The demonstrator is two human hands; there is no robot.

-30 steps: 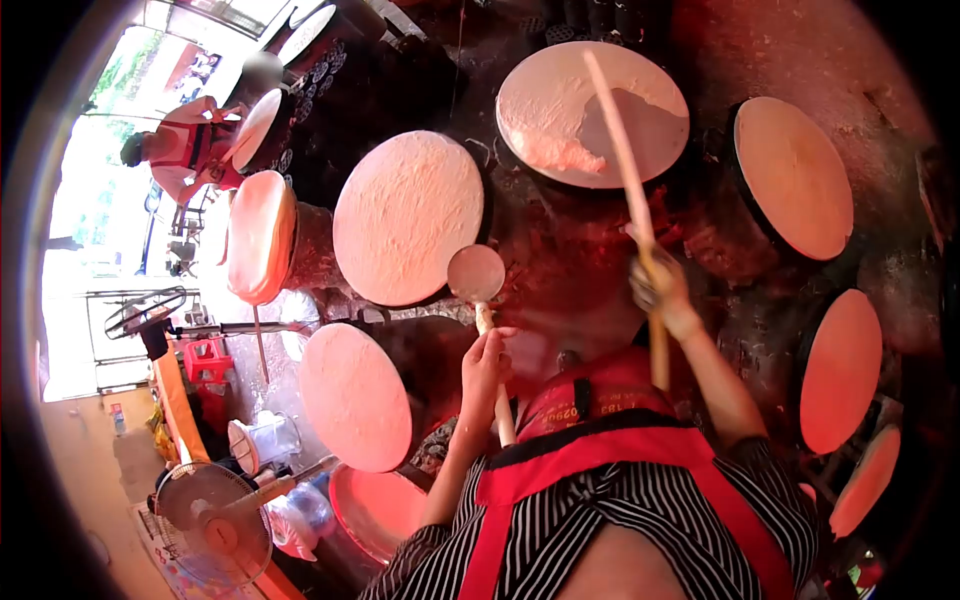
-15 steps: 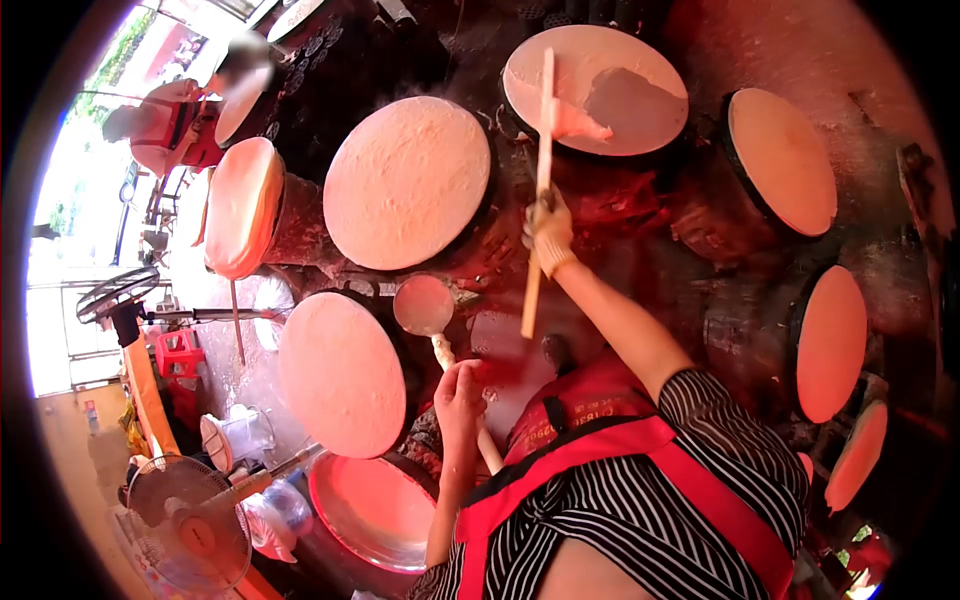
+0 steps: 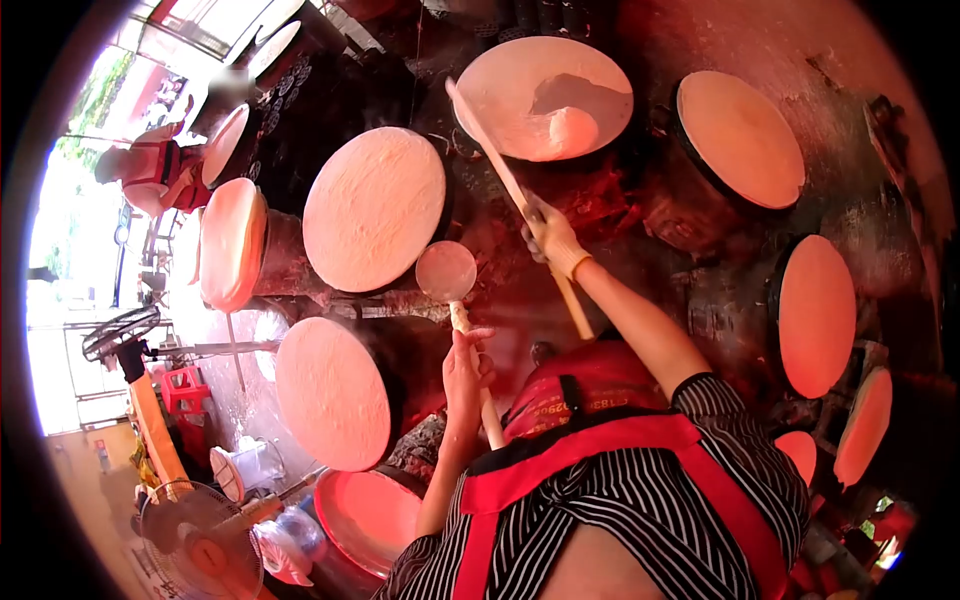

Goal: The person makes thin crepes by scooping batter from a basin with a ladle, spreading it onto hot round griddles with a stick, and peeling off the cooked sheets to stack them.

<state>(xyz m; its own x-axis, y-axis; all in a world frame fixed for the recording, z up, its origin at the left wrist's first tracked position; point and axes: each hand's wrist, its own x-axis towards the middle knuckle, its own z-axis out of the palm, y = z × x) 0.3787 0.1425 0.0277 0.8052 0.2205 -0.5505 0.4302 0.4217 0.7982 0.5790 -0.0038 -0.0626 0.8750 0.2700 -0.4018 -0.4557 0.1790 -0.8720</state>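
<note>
The forward griddle (image 3: 590, 97) lies ahead of both hands, with the right hand (image 3: 553, 240) nearer. Its apparent long axis runs across the view. A pale batter layer (image 3: 500, 85) covers its left and upper portions; a bare grey patch remains visible at the right. To its left, a pale round sheet (image 3: 372, 210) covers the adjacent griddle.

The red-rimmed basin (image 3: 320, 518), beside the left forearm, contains pale batter (image 3: 375, 512); the fill depth cannot be determined.

The long wooden stick (image 3: 495, 156) is gripped in the right hand, fingers closed around the shaft. Its long axis slants forward and left, placing the far tip at the griddle's left edge; contact cannot be confirmed.

The ladle (image 3: 446, 270) is held by its handle in the left hand (image 3: 464, 375), fingers partly wrapped, one extended. Its round head points forward, near the covered griddle's edge; its contents cannot be identified.

A rounded batter lump (image 3: 574, 130) rests on the forward griddle, just below the bare patch.
</note>
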